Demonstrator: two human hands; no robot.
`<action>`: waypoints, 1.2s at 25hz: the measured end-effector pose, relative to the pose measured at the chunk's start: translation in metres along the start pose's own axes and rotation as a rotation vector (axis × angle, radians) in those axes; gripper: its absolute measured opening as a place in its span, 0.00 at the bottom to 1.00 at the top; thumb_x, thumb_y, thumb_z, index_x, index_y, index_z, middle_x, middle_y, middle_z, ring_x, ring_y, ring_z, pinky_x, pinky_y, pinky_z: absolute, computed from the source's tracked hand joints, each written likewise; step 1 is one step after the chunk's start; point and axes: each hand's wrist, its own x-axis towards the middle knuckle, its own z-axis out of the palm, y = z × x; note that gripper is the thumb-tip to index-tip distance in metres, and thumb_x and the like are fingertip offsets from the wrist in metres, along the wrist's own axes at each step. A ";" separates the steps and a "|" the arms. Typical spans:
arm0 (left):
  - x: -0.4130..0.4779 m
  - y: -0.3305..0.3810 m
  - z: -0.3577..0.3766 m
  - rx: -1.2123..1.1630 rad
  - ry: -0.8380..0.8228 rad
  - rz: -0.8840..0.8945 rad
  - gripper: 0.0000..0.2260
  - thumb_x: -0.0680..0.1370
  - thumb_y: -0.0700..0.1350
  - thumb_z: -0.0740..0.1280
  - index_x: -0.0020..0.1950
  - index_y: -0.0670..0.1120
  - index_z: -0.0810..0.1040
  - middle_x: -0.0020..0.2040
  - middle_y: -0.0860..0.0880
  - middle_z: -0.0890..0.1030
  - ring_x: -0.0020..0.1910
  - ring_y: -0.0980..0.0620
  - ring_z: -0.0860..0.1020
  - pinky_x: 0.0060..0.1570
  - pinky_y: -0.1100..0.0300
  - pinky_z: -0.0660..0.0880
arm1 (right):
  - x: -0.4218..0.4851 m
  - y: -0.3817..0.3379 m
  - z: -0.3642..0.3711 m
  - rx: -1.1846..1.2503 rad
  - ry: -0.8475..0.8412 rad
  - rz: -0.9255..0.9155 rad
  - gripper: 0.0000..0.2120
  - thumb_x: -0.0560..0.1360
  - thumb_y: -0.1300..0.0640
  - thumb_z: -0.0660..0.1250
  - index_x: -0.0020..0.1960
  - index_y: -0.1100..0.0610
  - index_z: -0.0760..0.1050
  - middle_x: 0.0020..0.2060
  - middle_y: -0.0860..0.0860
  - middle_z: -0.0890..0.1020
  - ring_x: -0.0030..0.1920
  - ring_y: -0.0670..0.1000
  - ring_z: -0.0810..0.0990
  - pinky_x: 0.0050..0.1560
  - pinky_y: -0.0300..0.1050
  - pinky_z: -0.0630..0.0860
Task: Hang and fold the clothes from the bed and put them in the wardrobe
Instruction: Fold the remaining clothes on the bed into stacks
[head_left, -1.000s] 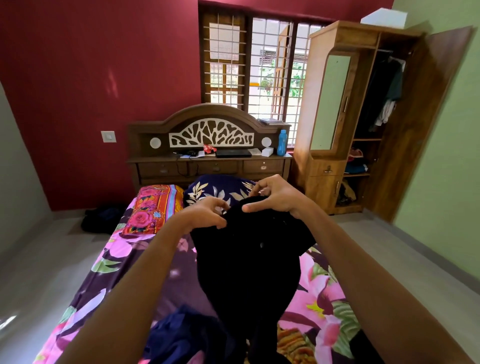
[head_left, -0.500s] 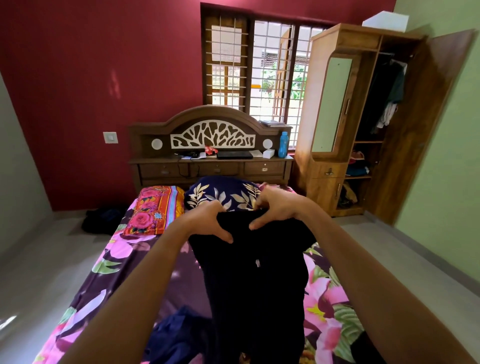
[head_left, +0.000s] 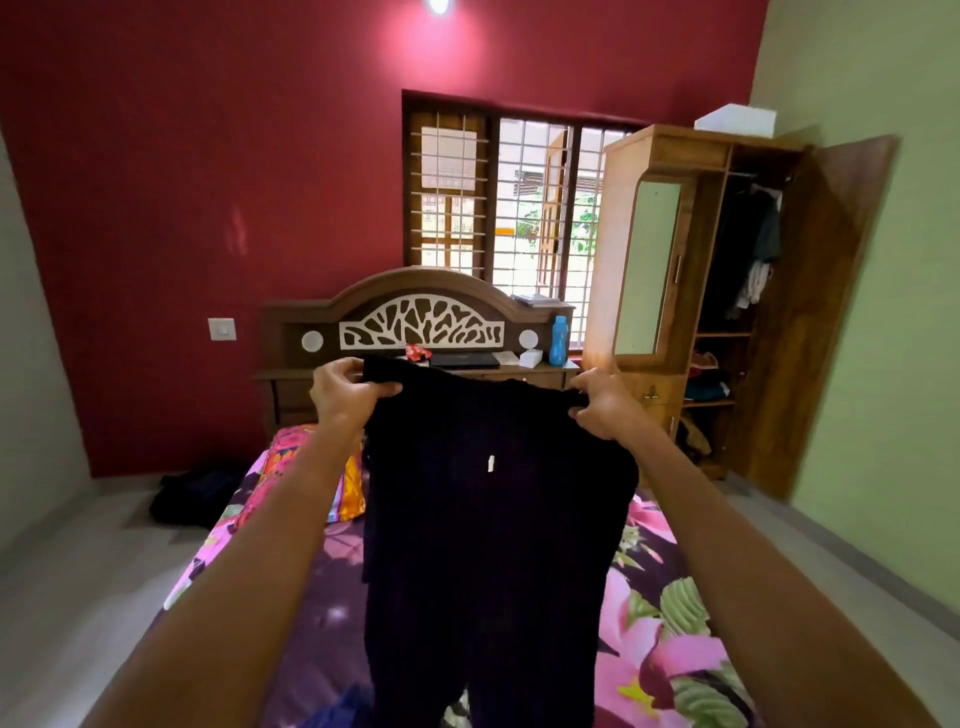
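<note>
A black pair of trousers (head_left: 488, 530) hangs stretched out in front of me above the bed (head_left: 660, 623). My left hand (head_left: 345, 392) grips the waistband's left corner, and my right hand (head_left: 605, 410) grips its right corner. A small white tag shows in the middle of the cloth. The legs drop down past the lower edge of the view. A blue garment (head_left: 337, 709) lies on the floral sheet below. The wooden wardrobe (head_left: 675, 291) stands at the back right with its door (head_left: 826, 312) open and dark clothes hanging inside.
A carved headboard (head_left: 415, 322) with a shelf holds a blue bottle (head_left: 558, 340) and small items. An orange floral pillow (head_left: 345, 483) lies at the bed's head. A dark bundle (head_left: 192, 493) sits on the floor to the left. Grey floor runs along both sides of the bed.
My hands have moved apart and up, spreading the bunched black garment into a flat hanging shape. My view has tilted upward, showing more wall and window.
</note>
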 end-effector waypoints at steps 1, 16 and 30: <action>0.004 0.012 0.005 -0.160 0.081 -0.036 0.13 0.66 0.34 0.76 0.47 0.42 0.78 0.47 0.45 0.81 0.46 0.48 0.80 0.47 0.57 0.78 | 0.002 -0.006 -0.007 0.001 0.083 -0.011 0.15 0.76 0.63 0.66 0.61 0.55 0.71 0.53 0.51 0.76 0.52 0.50 0.75 0.58 0.48 0.74; -0.020 0.257 -0.032 -0.914 -0.501 0.517 0.11 0.77 0.41 0.60 0.46 0.50 0.83 0.44 0.52 0.84 0.43 0.56 0.82 0.40 0.63 0.79 | -0.031 -0.121 -0.190 0.927 0.533 -0.842 0.14 0.75 0.68 0.63 0.55 0.54 0.78 0.47 0.48 0.82 0.52 0.46 0.81 0.50 0.39 0.77; -0.025 0.212 0.020 -0.611 -0.822 0.017 0.15 0.80 0.41 0.59 0.67 0.47 0.71 0.47 0.42 0.79 0.41 0.49 0.80 0.39 0.57 0.79 | -0.025 -0.132 -0.179 0.823 0.018 -1.041 0.15 0.72 0.74 0.63 0.50 0.57 0.78 0.61 0.49 0.76 0.65 0.44 0.73 0.56 0.40 0.75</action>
